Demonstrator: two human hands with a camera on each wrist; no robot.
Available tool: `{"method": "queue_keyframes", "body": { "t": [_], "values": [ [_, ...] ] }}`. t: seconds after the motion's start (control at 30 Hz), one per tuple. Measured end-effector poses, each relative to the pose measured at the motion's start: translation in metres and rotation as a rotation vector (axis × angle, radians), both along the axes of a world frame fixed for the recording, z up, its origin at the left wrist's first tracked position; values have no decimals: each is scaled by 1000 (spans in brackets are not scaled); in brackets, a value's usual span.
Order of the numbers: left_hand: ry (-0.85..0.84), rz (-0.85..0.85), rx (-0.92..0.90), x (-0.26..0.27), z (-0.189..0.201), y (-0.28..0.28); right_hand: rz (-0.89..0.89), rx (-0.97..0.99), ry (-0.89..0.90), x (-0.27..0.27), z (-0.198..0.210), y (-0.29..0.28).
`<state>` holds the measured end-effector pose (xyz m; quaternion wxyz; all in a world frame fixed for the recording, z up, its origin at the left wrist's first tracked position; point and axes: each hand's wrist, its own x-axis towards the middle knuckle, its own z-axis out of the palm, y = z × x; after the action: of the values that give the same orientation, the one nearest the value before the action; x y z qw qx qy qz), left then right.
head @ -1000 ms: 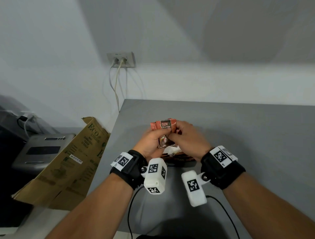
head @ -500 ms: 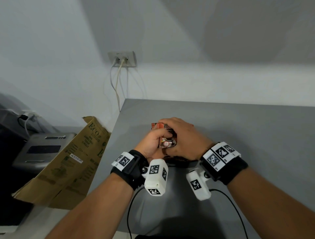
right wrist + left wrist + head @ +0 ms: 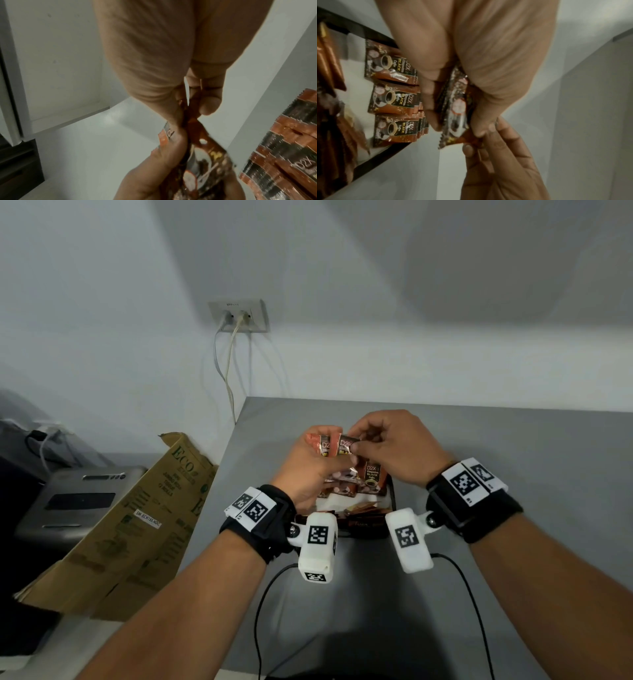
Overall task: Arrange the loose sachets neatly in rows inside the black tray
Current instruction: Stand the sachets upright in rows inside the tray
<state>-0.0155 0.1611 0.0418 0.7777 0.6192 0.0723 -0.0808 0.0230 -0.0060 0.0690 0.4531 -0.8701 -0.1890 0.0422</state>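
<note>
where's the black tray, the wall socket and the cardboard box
black tray (image 3: 393,501): head view, right rim.
wall socket (image 3: 257,314): head view, right side of plate.
cardboard box (image 3: 144,522): head view, printed side.

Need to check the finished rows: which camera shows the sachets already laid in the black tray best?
The left wrist view: three overlapped stacks of laid sachets lie face-up, labels readable, inside the black tray. The right wrist view catches only blurred stacks at its edge; in the head view both hands hide most of them.
</note>
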Motion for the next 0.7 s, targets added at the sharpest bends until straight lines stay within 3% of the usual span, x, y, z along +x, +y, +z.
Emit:
{"method": "queue_keyframes", "body": {
  "t": [0.17,0.4,0.7],
  "values": [
    [88,172,2,13,-8,19,-132,-149,-21,25,-12,-26],
    [117,174,62,14,-19,28,-65,-473,104,38,-77,-30],
    [159,110,136,4,-23,30,-46,-609,126,42,-98,-26]
  ]
}}
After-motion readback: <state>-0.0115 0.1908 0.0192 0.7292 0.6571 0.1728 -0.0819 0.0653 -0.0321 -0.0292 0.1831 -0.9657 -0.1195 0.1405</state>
